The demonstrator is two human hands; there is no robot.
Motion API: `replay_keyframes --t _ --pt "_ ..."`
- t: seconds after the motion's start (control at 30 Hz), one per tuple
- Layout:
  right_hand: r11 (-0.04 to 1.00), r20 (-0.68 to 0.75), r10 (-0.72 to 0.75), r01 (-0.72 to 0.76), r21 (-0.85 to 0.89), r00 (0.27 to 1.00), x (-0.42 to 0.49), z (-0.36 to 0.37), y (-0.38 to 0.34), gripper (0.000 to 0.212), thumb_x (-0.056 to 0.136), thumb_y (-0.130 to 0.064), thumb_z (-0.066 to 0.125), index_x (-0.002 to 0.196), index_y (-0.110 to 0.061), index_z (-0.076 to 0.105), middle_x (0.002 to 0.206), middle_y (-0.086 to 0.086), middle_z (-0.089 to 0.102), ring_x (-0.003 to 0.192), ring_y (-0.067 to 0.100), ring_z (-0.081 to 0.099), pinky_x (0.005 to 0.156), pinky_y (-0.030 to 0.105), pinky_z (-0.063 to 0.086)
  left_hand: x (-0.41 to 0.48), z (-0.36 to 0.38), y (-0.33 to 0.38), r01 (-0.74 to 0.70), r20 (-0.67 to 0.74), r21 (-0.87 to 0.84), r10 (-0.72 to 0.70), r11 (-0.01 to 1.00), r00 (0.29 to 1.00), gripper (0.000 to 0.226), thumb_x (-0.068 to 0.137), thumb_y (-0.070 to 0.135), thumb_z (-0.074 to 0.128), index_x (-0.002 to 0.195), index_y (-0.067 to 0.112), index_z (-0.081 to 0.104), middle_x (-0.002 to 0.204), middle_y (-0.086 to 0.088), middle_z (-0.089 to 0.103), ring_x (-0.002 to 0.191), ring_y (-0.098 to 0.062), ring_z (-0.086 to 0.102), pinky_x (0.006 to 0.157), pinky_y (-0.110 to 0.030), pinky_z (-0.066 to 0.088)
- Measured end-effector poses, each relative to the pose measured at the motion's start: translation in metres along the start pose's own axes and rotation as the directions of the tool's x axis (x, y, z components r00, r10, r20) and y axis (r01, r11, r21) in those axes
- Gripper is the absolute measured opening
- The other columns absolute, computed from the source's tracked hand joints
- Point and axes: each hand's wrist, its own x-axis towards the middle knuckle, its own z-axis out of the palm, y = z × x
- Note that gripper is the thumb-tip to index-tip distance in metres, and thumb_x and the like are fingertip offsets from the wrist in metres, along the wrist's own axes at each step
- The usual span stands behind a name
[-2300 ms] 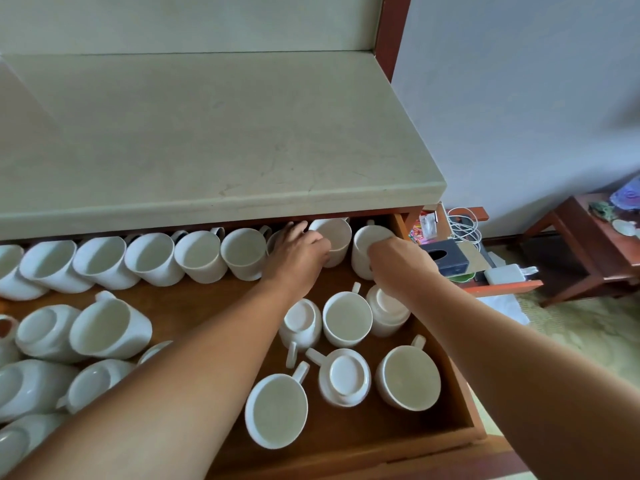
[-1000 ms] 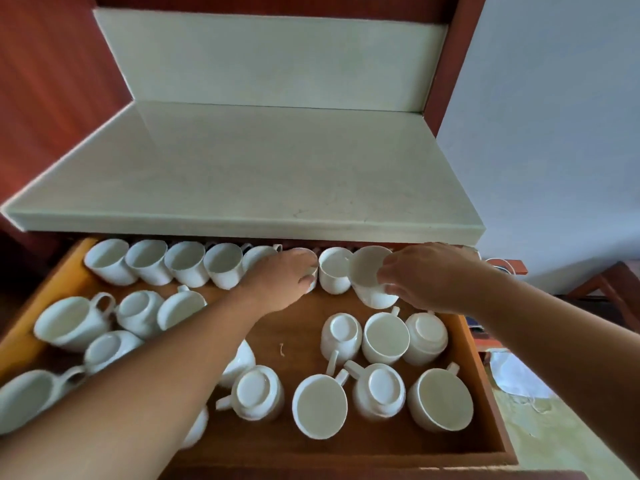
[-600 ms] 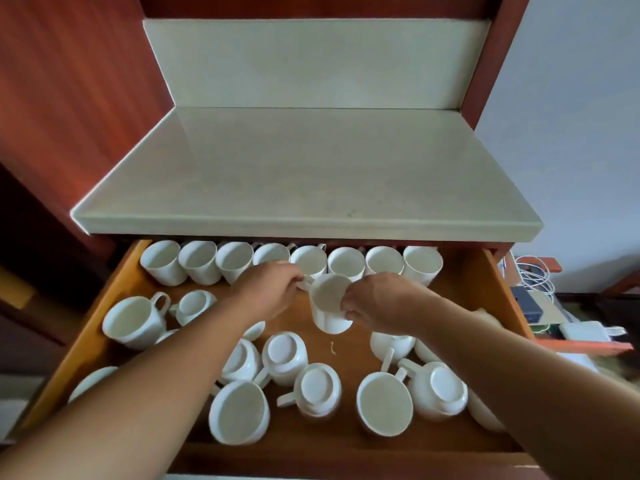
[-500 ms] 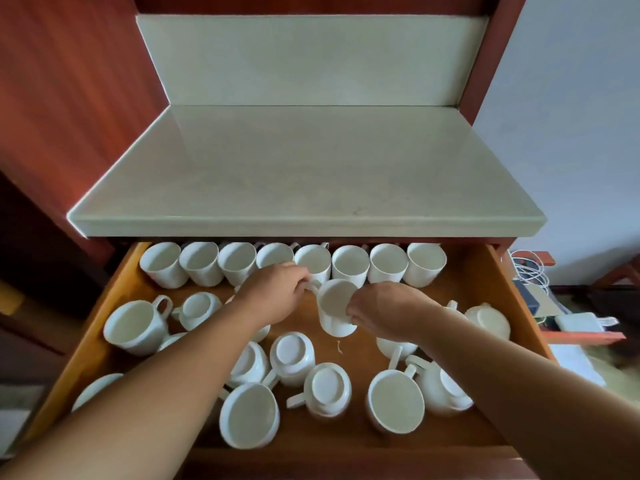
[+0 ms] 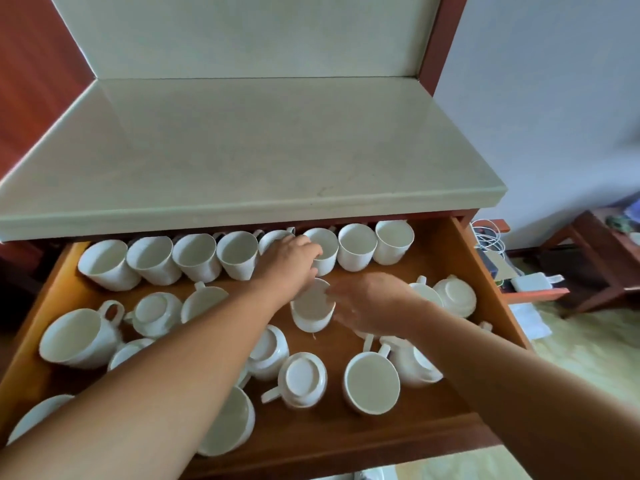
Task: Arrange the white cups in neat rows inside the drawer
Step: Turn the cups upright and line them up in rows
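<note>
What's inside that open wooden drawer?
The drawer holds white cups: a neat back row with open mouths showing, and loose ones in front, some upside down. The forearms cover several, and the countertop hides the drawer's rear.

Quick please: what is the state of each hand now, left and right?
Left hand: fingers curled at a back-row cup; a grip cannot be told.
Right hand: open, fingers against the middle cup.

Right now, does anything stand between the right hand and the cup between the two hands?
Nothing visible does. The right hand lies open right beside the cup; the left hand is beyond it, by the back row.
</note>
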Motion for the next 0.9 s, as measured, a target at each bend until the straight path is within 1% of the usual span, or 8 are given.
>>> replay_keyframes --t 0.1,0.17,0.27,0.4,0.5,0.67,0.73,0.9 --pt "0.990 -0.175 0.140 -0.138 0.026 0.975 -0.002 -0.019 0.032 0.025 0.098 -0.031 0.055 0.114 -0.022 0.071 0.113 -0.004 0.068 0.105 0.020 0.063 0.078 0.041 0.057 0.010 0.007 0.007 0.040 0.025 0.127 -0.043 0.991 0.999 0.027 0.095 0.013 0.056 0.113 0.024 0.072 0.117 -0.001 0.067 0.126 -0.032 0.051 0.111 -0.038 0.038" --pt "0.966 -0.253 0.251 -0.257 0.008 0.934 -0.002 -0.025 0.056 0.028 0.100 -0.028 0.050 0.120 -0.020 0.068 0.115 -0.001 0.065 0.105 0.022 0.061 0.076 0.041 0.057 0.015 0.007 0.010 0.073 0.040 0.148 -0.079 0.986 0.996 0.022 0.091 0.010 0.059 0.102 0.023 0.072 0.104 0.001 0.066 0.123 -0.032 0.050 0.101 -0.039 0.044" --pt "0.944 -0.210 0.328 -0.330 0.024 0.921 0.001 -0.024 0.078 0.032 0.103 -0.027 0.048 0.131 -0.022 0.062 0.126 0.000 0.060 0.100 0.026 0.063 0.070 0.035 0.053 0.021 0.008 0.014 0.056 0.079 0.190 -0.072 0.980 0.994 0.020 0.086 0.005 0.058 0.079 0.023 0.053 0.082 0.005 0.048 0.106 -0.028 0.051 0.085 -0.040 0.050" --pt "0.931 -0.169 0.365 -0.357 0.079 0.915 0.008 -0.015 0.096 0.040 0.101 -0.023 0.051 0.141 -0.019 0.054 0.136 0.005 0.050 0.101 0.032 0.063 0.078 0.043 0.056 0.025 0.008 0.022 0.028 0.055 0.194 -0.039 0.981 0.998 0.025 0.086 0.005 0.059 0.074 0.022 0.045 0.082 0.003 0.047 0.093 -0.027 0.054 0.075 -0.037 0.045" --pt "0.910 -0.133 0.414 -0.407 0.075 0.901 0.016 -0.010 0.106 0.034 0.100 -0.020 0.049 0.134 -0.018 0.055 0.130 0.007 0.052 0.098 0.037 0.063 0.079 0.048 0.057 0.026 0.009 0.023 0.032 0.045 0.204 -0.042 0.978 0.998 0.028 0.085 0.003 0.060 0.072 0.021 0.042 0.079 0.004 0.042 0.089 -0.027 0.053 0.075 -0.038 0.044" --pt "0.905 -0.126 0.423 -0.426 0.003 0.897 0.025 0.000 0.124 0.010 0.097 -0.013 0.055 0.090 -0.019 0.058 0.082 0.000 0.053 0.084 0.033 0.064 0.070 0.044 0.058 0.025 0.015 0.025 0.091 -0.009 0.190 -0.091 0.978 0.996 0.013 0.085 0.005 0.061 0.082 0.017 0.057 0.086 -0.002 0.058 0.092 -0.030 0.056 0.084 -0.037 0.042" --pt "0.909 -0.129 0.412 -0.417 -0.018 0.902 0.025 0.002 0.127 0.016 0.096 -0.012 0.056 0.084 -0.023 0.053 0.078 -0.002 0.049 0.081 0.032 0.064 0.067 0.040 0.057 0.028 0.014 0.031 0.097 -0.034 0.147 -0.093 0.984 0.995 0.004 0.087 0.016 0.064 0.090 0.016 0.061 0.097 -0.004 0.062 0.099 -0.031 0.055 0.091 -0.041 0.043" --pt "0.920 -0.114 0.381 -0.389 -0.052 0.917 0.021 0.001 0.134 0.014 0.095 -0.013 0.056 0.087 -0.024 0.056 0.080 -0.004 0.049 0.080 0.030 0.062 0.065 0.037 0.053 0.041 0.021 0.055 0.036 -0.106 0.111 -0.024 0.993 0.994 0.031 0.088 0.028 0.070 0.115 0.016 0.063 0.112 -0.007 0.061 0.109 -0.032 0.055 0.094 -0.045 0.044"
